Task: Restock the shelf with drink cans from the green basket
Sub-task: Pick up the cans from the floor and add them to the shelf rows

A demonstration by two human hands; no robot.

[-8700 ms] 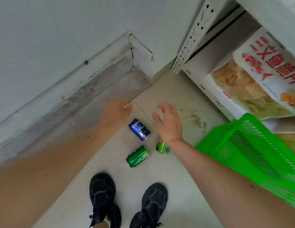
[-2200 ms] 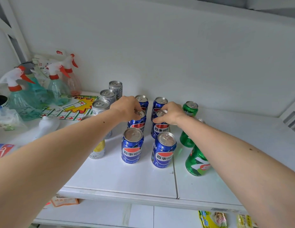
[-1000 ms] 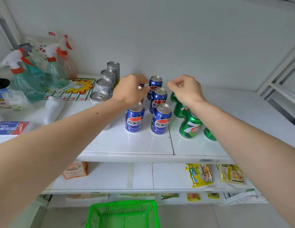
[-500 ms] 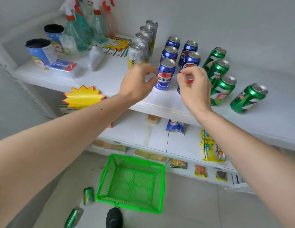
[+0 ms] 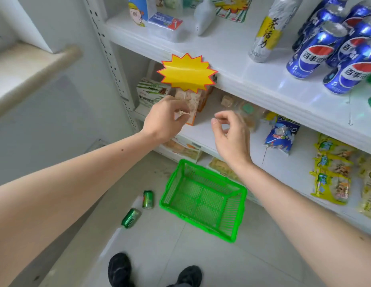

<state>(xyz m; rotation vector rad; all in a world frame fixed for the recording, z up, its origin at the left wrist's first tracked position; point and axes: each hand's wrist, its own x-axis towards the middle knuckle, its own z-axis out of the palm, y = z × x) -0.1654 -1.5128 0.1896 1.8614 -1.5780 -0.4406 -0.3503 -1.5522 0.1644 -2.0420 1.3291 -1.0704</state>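
The green basket [image 5: 236, 222] stands on the floor below the shelves with nothing in it. Two green cans lie on the floor to its left, one [image 5: 148, 199] near the basket's corner and one [image 5: 131, 217] closer to me. Several blue cola cans [image 5: 311, 56] stand on the white shelf [image 5: 253, 79] at upper right, beside a tall silver-and-yellow can [image 5: 265, 36]. My left hand [image 5: 163, 119] and my right hand [image 5: 232, 135] hover in front of the lower shelf, both holding nothing, fingers loosely curled and apart.
A yellow starburst tag [image 5: 186, 73] hangs from the shelf edge. Snack packets [image 5: 329, 172] and boxes [image 5: 151, 94] fill the lower shelves. A white upright post [image 5: 110, 65] bounds the shelves on the left. My shoes [image 5: 120, 270] stand on the tiled floor.
My view has tipped down from the shelf toward the floor. Both hands have dropped away from the blue cans and hang empty below the shelf edge.
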